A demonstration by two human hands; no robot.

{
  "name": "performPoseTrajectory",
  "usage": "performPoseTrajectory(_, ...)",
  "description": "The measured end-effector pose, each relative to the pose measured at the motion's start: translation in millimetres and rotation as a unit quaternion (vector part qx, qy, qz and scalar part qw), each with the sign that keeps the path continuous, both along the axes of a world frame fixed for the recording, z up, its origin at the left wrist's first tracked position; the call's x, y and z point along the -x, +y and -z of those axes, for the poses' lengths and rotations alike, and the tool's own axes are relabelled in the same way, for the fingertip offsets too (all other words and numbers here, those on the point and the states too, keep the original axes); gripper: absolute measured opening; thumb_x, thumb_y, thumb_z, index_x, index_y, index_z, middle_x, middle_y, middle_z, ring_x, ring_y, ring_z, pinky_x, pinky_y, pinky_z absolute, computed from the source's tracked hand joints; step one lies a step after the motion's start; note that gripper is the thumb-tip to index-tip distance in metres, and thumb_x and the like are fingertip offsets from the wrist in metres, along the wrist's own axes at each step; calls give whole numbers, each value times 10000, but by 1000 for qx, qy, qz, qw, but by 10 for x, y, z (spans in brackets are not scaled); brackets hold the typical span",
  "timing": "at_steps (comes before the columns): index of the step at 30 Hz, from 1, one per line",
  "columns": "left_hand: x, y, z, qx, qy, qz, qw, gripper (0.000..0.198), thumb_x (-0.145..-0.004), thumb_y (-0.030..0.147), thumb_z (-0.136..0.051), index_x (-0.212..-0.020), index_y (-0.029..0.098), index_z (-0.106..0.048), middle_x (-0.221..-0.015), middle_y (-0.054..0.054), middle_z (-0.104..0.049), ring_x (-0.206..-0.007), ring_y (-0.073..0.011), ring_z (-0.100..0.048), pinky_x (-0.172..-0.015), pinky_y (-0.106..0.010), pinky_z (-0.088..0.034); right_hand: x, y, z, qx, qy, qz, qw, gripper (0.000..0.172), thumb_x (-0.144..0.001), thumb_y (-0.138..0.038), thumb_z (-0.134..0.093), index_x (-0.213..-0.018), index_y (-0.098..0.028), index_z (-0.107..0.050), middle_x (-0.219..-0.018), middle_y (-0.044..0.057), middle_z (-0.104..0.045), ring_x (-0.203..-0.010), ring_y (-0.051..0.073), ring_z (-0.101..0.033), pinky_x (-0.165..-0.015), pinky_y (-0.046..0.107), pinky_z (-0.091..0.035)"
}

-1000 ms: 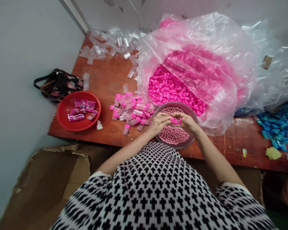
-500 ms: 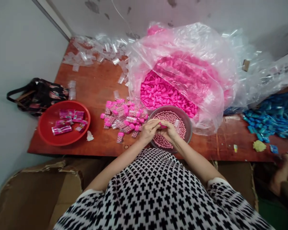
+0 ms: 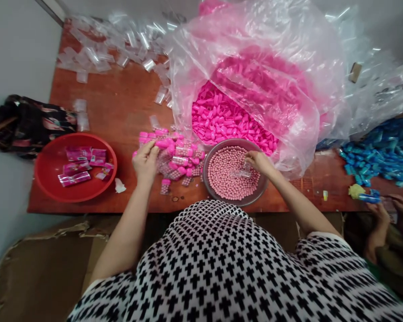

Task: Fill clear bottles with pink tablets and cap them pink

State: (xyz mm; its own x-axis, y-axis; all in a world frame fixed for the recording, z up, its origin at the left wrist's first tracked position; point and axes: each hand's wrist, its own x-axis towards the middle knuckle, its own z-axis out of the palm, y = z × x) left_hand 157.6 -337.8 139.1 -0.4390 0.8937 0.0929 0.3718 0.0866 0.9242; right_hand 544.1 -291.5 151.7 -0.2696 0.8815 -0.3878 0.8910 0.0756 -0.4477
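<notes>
My left hand (image 3: 145,164) is closed at the left edge of a heap of small pink-capped bottles (image 3: 182,162) filled with pink beads. Its thumb and fingers pinch a bottle by a bright pink cap (image 3: 164,143). Over the right side of a grey bowl (image 3: 263,182), my right hand (image 3: 260,162) has its fingertips together on a small clear plastic tube (image 3: 245,165). Pink beads (image 3: 223,172) fill the bowl, and another clear tube (image 3: 243,173) lies on them. Behind the bowl, loose pink caps (image 3: 221,112) spill from a big clear bag (image 3: 282,89).
A red basin (image 3: 42,179) with several pink packets stands left, beside a dark patterned bag (image 3: 30,127). Clear tubes (image 3: 127,42) lie scattered at the back. Rightward are blue pieces (image 3: 383,152) and a co-worker's hands (image 3: 383,214) with a blue item.
My hands were together over the bowl around a pink cap. The left has since moved left to the bottle heap, and the right has moved right to a clear tube. The view has shifted.
</notes>
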Motion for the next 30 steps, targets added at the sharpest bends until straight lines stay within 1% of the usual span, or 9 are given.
performPoseTrajectory(4,-143,22,77,-21,38,24,999,313,-821,398,-613,-1082,232,-657,-1137,-35,-669,-1118,-221,-569,-1031,-427,-382,-96,-70,166,9,-223,-64,973,282,-897,-175,-417,-1128,-99,-561,-1106,221,-611,-945,272,-642,-794,361,-466)
performPoseTrajectory(9,-925,-83,30,3,29,157,987,333,-846,380,-552,-1056,147,-665,-1085,-84,-687,-1033,-206,-617,-970,-401,-452,-66,-153,319,34,-219,-41,974,303,-831,-306,-565,-1089,-147,-564,-1152,169,-599,-993,265,-615,-770,322,-464)
performPoseTrajectory(13,-1482,-186,85,45,5,296,954,253,-838,295,-558,-1035,188,-674,-1068,-61,-693,-997,-183,-634,-929,-344,-480,-204,-164,423,40,-104,-5,994,165,-810,-278,-573,-942,-181,-594,-996,83,-665,-911,208,-613,-772,298,-451)
performPoseTrajectory(16,-1770,-212,185,89,4,342,935,245,-811,229,-591,-1033,174,-675,-1071,-83,-691,-988,-199,-641,-919,-357,-486,-275,-180,489,46,97,93,990,162,-751,-286,-614,-858,-170,-578,-803,25,-656,-767,159,-603,-756,299,-468)
performPoseTrajectory(21,-2075,-190,306,143,-44,324,934,333,-754,195,-641,-1079,123,-653,-1019,-104,-701,-939,-226,-654,-873,-371,-505,-199,-248,474,140,389,228,881,405,-617,-394,-707,-931,-187,-558,-705,-31,-611,-640,131,-588,-673,319,-515)
performPoseTrajectory(23,-2130,-187,324,146,-111,305,934,342,-778,222,-611,-1102,115,-641,-956,-83,-713,-859,-206,-667,-808,-351,-527,-144,-277,411,146,408,200,879,440,-640,-424,-691,-998,-197,-569,-780,-11,-639,-668,142,-605,-688,337,-520)
performPoseTrajectory(25,-2135,-179,322,149,-169,302,926,334,-791,235,-585,-1097,116,-646,-891,-55,-720,-774,-184,-670,-738,-326,-540,-107,-281,323,93,377,122,913,433,-695,-430,-660,-1057,-202,-589,-920,29,-664,-786,171,-625,-765,362,-509)
performPoseTrajectory(27,-2096,-157,301,150,-182,327,915,311,-774,252,-604,-1049,128,-676,-850,-31,-725,-737,-178,-668,-707,-311,-540,-92,-241,225,12,313,0,950,394,-750,-395,-636,-1095,-206,-606,-1074,61,-652,-973,202,-600,-887,381,-458)
performPoseTrajectory(30,-1981,-95,246,143,-130,356,914,245,-739,278,-660,-943,159,-722,-835,-13,-734,-784,-195,-674,-760,-317,-531,-85,-109,110,-37,182,-197,963,310,-817,-322,-597,-1105,-209,-622,-1109,74,-649,-1056,210,-563,-931,358,-413)
